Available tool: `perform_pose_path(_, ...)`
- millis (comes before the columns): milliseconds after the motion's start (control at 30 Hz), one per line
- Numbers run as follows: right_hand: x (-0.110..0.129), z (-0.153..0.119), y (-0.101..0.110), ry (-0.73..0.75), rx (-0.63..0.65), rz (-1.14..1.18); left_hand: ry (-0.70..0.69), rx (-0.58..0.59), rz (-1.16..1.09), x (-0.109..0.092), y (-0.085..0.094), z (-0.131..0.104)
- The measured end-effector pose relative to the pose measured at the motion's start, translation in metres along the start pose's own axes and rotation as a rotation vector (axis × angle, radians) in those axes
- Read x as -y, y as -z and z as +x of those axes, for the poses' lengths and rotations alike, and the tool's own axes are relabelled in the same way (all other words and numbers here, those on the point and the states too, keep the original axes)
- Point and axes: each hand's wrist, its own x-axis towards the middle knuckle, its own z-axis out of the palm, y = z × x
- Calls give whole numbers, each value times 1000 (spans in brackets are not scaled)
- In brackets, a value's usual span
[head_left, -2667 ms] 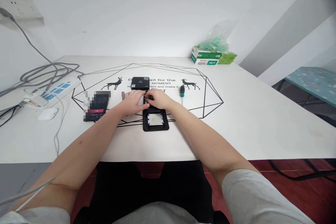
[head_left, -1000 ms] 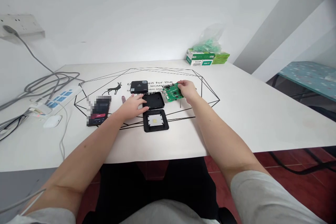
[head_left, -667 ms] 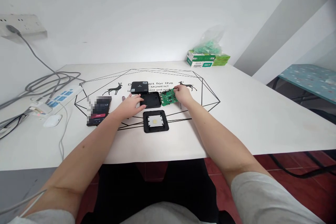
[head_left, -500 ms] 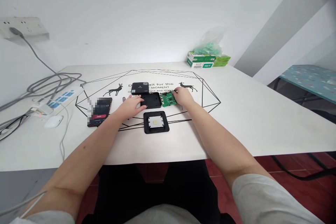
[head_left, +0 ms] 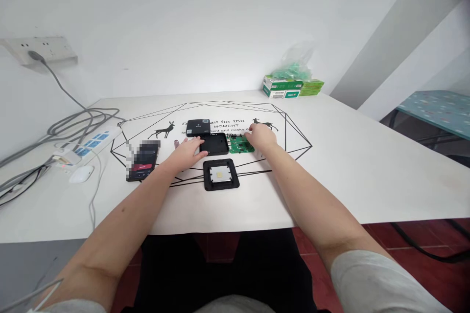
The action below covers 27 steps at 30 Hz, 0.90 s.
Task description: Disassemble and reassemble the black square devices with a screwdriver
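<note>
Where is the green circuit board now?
In the head view, the green circuit board is near the centre, just right of the open black case, with the right hand at its right end.

Worn on the person's head, the one camera faces forward and down along both forearms, with the left hand and right hand mid-view, well away from the lens. Its wide field spans the white table, from black trousers below to wall beyond, wall socket leftward, blue-topped table rightward.

Green circuit board beside black casing
</note>
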Motion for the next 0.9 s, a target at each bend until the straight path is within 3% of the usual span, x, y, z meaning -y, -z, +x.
perform_pose_path(167, -16, 7, 3, -118, -53, 27, -87, -67, -27, -14, 13, -17)
perform_pose_path(267, -27, 13, 3, -186, -23, 42, -154, 83, -79, -24, 22, -34)
perform_pose_path(367, -40, 18, 6, -265, -6, 54, -110, 257, -60, -35, 27, -44)
perform_pose_path(567, -58, 23, 17, -315, 34, 208, -137, 262, -98, -46, 22, -46)
perform_pose_path(700, -30, 12, 17, -148, -43, 501, -224, 194, -141, -42, 15, -43)
perform_pose_path(800, 11, -12, 10, 152, -122, 1039, -278, 137, -150, -39, 8, -38)
perform_pose_path(900, 48, -43, 0, 414, -157, 1187, -307, 92, -158, -37, 4, -34)
